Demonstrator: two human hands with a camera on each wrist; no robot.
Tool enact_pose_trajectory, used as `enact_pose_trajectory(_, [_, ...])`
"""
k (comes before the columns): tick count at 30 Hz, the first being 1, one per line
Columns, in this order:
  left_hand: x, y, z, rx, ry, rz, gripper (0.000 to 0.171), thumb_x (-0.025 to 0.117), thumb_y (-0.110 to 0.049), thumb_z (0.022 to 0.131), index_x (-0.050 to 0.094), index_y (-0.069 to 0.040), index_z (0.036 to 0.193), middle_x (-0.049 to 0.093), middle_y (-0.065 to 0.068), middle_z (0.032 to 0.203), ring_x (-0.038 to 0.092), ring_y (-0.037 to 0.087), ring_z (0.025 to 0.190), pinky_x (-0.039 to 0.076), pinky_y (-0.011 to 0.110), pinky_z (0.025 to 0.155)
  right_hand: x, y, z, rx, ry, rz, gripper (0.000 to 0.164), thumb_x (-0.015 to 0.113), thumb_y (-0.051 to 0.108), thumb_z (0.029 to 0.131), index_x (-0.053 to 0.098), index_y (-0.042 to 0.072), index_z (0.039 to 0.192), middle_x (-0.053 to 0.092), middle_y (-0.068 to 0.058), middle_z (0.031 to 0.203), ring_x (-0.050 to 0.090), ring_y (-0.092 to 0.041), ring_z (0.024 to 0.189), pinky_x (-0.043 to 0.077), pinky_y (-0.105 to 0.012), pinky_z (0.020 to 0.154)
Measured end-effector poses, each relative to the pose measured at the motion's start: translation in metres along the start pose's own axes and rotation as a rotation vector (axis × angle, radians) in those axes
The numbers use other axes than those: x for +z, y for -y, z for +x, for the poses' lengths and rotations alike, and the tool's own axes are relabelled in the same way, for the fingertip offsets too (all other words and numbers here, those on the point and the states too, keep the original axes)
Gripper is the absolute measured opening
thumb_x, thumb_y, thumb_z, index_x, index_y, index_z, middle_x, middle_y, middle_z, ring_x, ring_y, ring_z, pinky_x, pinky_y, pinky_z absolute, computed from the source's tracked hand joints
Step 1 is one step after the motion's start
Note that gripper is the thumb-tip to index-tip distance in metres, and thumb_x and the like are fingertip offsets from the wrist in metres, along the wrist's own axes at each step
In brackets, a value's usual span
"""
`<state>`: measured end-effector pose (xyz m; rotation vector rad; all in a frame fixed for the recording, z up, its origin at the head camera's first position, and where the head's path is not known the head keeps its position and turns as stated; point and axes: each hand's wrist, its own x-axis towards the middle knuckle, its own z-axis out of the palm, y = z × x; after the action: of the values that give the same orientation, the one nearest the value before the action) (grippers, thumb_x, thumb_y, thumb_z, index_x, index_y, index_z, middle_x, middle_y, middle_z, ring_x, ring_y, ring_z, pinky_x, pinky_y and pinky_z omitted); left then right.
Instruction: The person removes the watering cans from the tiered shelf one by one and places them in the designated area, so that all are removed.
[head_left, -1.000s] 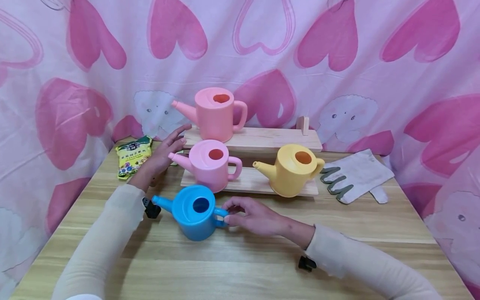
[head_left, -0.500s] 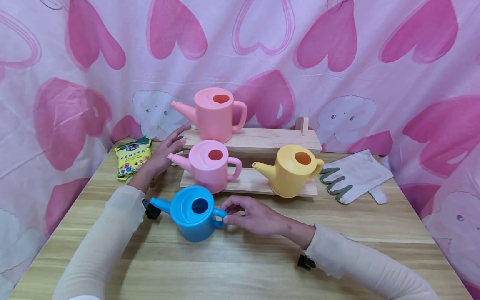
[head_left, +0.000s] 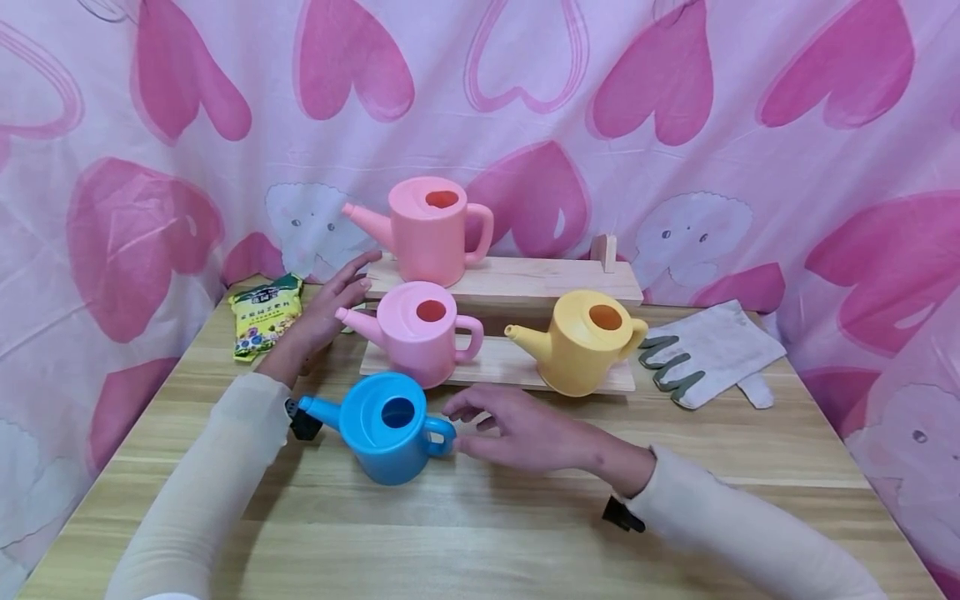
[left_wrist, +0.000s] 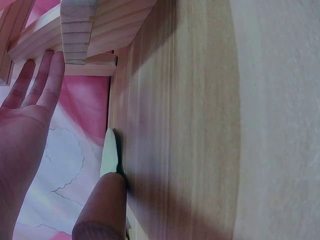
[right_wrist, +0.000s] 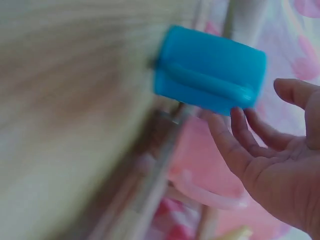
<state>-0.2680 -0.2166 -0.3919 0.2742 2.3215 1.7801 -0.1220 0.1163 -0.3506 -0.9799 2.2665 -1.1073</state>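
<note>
A blue watering can [head_left: 386, 429] stands upright on the table, in front of the shelf, its spout pointing left. My right hand [head_left: 525, 429] is just to the right of its handle, fingers spread and loosely bent, holding nothing. In the right wrist view a small gap shows between the thumb and the blue can [right_wrist: 210, 70]. At the left end of the two-tier wooden shelf [head_left: 525, 277], my left hand [head_left: 326, 312] has its fingers stretched out against the wood. A light pink watering can [head_left: 416, 337] and a yellow one [head_left: 581, 346] occupy the lower tier; a coral-pink one [head_left: 427, 237] tops the upper.
Behind my left hand lies a yellow-green packet [head_left: 264, 321]. A tool with a wooden handle [left_wrist: 102, 202] and pale green end is low beside the shelf in the left wrist view. Grey-and-green gloves [head_left: 712, 350] lie at the right. A heart-patterned curtain hangs behind the table [head_left: 480, 533].
My right hand has let go of the blue watering can's handle and drawn slightly right. The can shifted a little left before that. My left hand stays at the shelf end.
</note>
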Motion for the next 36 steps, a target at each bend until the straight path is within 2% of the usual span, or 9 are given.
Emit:
enact_pose_trajectory(3, [0.0, 0.001, 0.0, 0.005, -0.001, -0.002, 0.068, 0.054, -0.062, 0.1, 0.026, -0.05, 0.16, 0.021, -0.006, 0.168, 0.036, 0.035, 0.144, 0.035, 0.065, 0.111, -0.015, 0.014, -0.005, -0.082, -0.019, -0.073, 0.033, 0.068, 0.028, 0.101, 0.065, 0.016, 0.132, 0.065, 0.007, 0.126, 0.061, -0.012, 0.115, 0.056, -0.035, 0.092])
enact_pose_trajectory(7, [-0.001, 0.002, 0.001, 0.01, -0.003, -0.006, 0.066, 0.054, -0.06, 0.1, 0.027, -0.051, 0.16, 0.021, -0.006, 0.168, 0.036, 0.035, 0.144, 0.035, 0.065, 0.111, -0.042, 0.033, -0.007, -0.204, -0.1, -0.131, 0.027, 0.071, 0.017, 0.1, 0.069, 0.014, 0.126, 0.069, 0.006, 0.117, 0.063, -0.008, 0.106, 0.058, -0.034, 0.086])
enact_pose_trajectory(11, [-0.001, 0.002, 0.002, 0.009, 0.0, -0.008, 0.065, 0.054, -0.061, 0.1, 0.028, -0.052, 0.159, 0.021, -0.008, 0.167, 0.037, 0.035, 0.144, 0.036, 0.064, 0.11, -0.071, 0.049, -0.004, -0.232, -0.218, -0.133, 0.022, 0.07, 0.013, 0.099, 0.07, 0.014, 0.121, 0.07, 0.009, 0.109, 0.065, -0.01, 0.1, 0.058, -0.033, 0.083])
enact_pose_trajectory(16, [0.0, 0.001, 0.001, 0.016, 0.0, 0.003, 0.068, 0.054, -0.061, 0.1, 0.026, -0.049, 0.161, 0.018, -0.013, 0.168, 0.035, 0.034, 0.145, 0.038, 0.063, 0.11, -0.1, 0.062, 0.006, -0.185, -0.357, -0.089, 0.022, 0.067, 0.016, 0.102, 0.068, 0.01, 0.123, 0.068, 0.002, 0.111, 0.064, -0.017, 0.1, 0.056, -0.037, 0.087])
enact_pose_trajectory(21, [0.0, 0.001, 0.0, 0.016, -0.003, 0.001, 0.067, 0.054, -0.062, 0.099, 0.027, -0.051, 0.159, 0.016, -0.014, 0.168, 0.032, 0.034, 0.147, 0.039, 0.062, 0.11, -0.121, 0.062, 0.025, -0.109, -0.434, -0.033, 0.032, 0.06, 0.015, 0.105, 0.059, 0.008, 0.136, 0.063, -0.004, 0.126, 0.061, -0.019, 0.111, 0.052, -0.039, 0.095])
enact_pose_trajectory(25, [0.0, 0.0, 0.001, 0.012, -0.004, 0.002, 0.065, 0.054, -0.063, 0.099, 0.028, -0.054, 0.158, 0.017, -0.014, 0.168, 0.032, 0.034, 0.146, 0.038, 0.062, 0.11, -0.135, 0.056, 0.041, 0.028, -0.447, 0.095, 0.041, 0.054, 0.017, 0.108, 0.05, 0.012, 0.148, 0.057, -0.006, 0.14, 0.057, -0.021, 0.122, 0.049, -0.041, 0.101])
enact_pose_trajectory(28, [0.001, 0.001, 0.001, 0.012, 0.001, -0.002, 0.067, 0.055, -0.062, 0.099, 0.027, -0.051, 0.16, 0.017, -0.013, 0.168, 0.033, 0.035, 0.146, 0.038, 0.062, 0.109, -0.144, 0.049, 0.053, 0.104, -0.443, 0.167, 0.042, 0.051, 0.019, 0.108, 0.047, 0.012, 0.15, 0.052, -0.008, 0.145, 0.051, -0.025, 0.131, 0.046, -0.043, 0.107])
enact_pose_trajectory(32, [0.001, 0.002, 0.0, 0.017, -0.002, 0.001, 0.07, 0.054, -0.062, 0.099, 0.025, -0.047, 0.161, 0.016, -0.013, 0.168, 0.03, 0.036, 0.148, 0.039, 0.062, 0.109, -0.154, 0.044, 0.067, 0.137, -0.446, 0.218, 0.042, 0.049, 0.018, 0.109, 0.046, 0.009, 0.15, 0.05, -0.011, 0.147, 0.046, -0.028, 0.137, 0.043, -0.045, 0.11])
enact_pose_trajectory(36, [0.001, 0.002, 0.0, 0.025, -0.009, 0.003, 0.069, 0.054, -0.062, 0.1, 0.026, -0.048, 0.161, 0.015, -0.013, 0.168, 0.026, 0.036, 0.149, 0.037, 0.062, 0.11, -0.16, 0.043, 0.079, 0.186, -0.438, 0.25, 0.044, 0.046, 0.016, 0.109, 0.044, 0.006, 0.152, 0.05, -0.01, 0.148, 0.049, -0.028, 0.133, 0.045, -0.044, 0.108])
